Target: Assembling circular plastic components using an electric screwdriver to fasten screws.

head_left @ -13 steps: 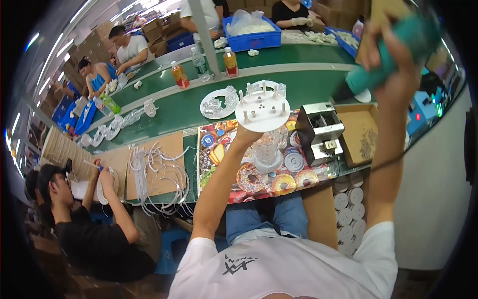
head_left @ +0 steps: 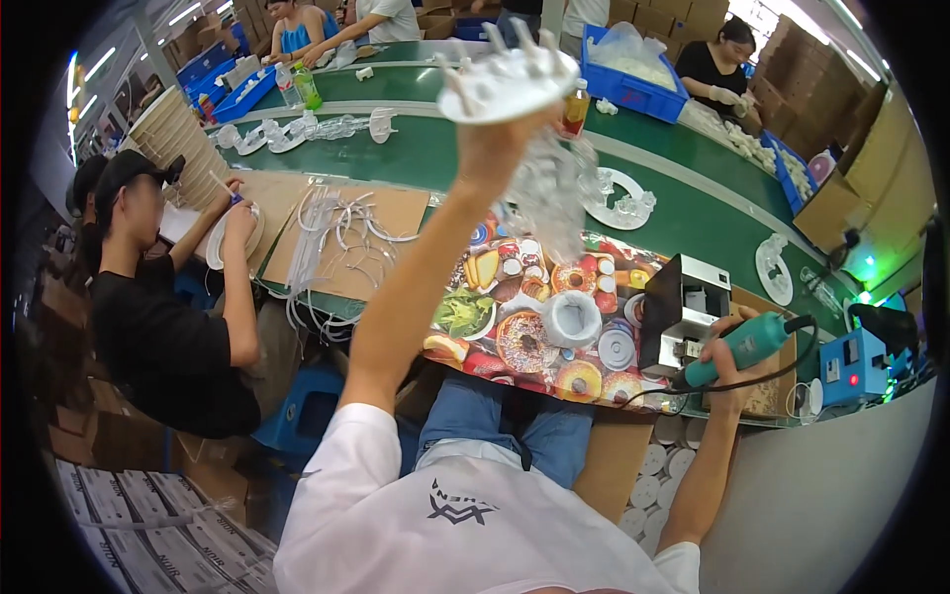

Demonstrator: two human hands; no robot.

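My left hand (head_left: 495,148) is raised over the table's far side, its fingers closed beneath a white round plate with upright pegs (head_left: 515,87). A clear plastic piece (head_left: 549,193) hangs under the plate; motion blurs it. My right hand (head_left: 727,368) is wrapped round a teal electric screwdriver (head_left: 749,346), held low over the cardboard tray. Its dark tip points left, close to the front of a silver and black metal device (head_left: 693,309). On the printed mat (head_left: 470,342) stands a round, whitish, cup-like piece (head_left: 571,319), near neither hand.
White rings with clear plastic parts (head_left: 621,201) lie on the green belt (head_left: 693,203). A shallow cardboard tray (head_left: 777,381) and blue power box (head_left: 853,366) stand right. White cables (head_left: 341,233) lie left, near a seated co-worker (head_left: 163,307). The screwdriver's cord (head_left: 792,374) loops across the right edge.
My right hand has lowered the screwdriver from high on the right to beside the metal device. My left hand has lifted the pegged plate farther up. The view has swung left.
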